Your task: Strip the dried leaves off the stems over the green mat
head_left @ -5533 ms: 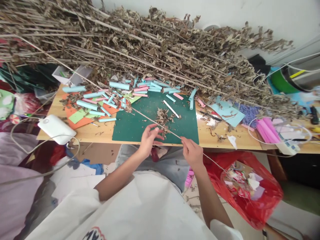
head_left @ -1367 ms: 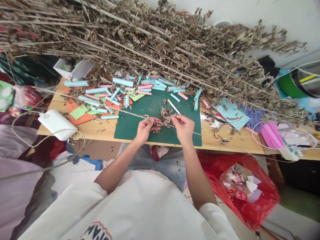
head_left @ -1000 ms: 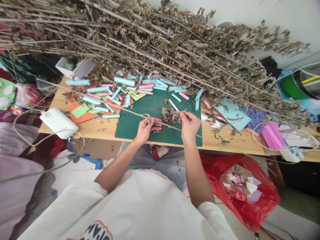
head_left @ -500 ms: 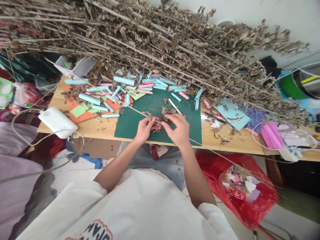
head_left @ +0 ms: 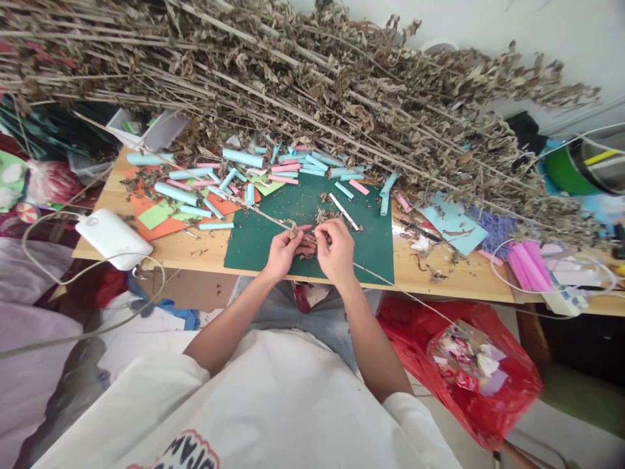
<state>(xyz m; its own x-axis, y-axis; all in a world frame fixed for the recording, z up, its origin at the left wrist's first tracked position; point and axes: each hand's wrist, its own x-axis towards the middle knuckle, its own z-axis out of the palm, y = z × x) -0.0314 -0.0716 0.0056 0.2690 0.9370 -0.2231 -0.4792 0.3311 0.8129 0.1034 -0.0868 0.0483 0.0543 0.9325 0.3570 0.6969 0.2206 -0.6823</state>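
Observation:
A long thin dried plant stalk [head_left: 267,216] crosses the table's front from upper left to lower right. My left hand [head_left: 286,251] is closed around it, with a withered leaf at the thumb. Close beside it, my right hand [head_left: 336,250] pinches at the same stalk, thumb and fingertips together; the exact pinch point is partly hidden. Both hands are over a dark green mat [head_left: 371,254]. Crumbled dry leaves [head_left: 328,215] lie just beyond the right fingers, near a white paper tube [head_left: 342,210].
A big heap of dried stalks [head_left: 303,85] spans the back. Several blue and pink paper rolls [head_left: 243,157] lie before it. A white power bank [head_left: 113,239] with a cable sits left. A red plastic bag [head_left: 508,404] of litter hangs open at lower right.
My right hand has moved slightly left and its fingers have closed together, nearer my left hand. The stalk has shifted a little toward the upper left. My left hand keeps its place.

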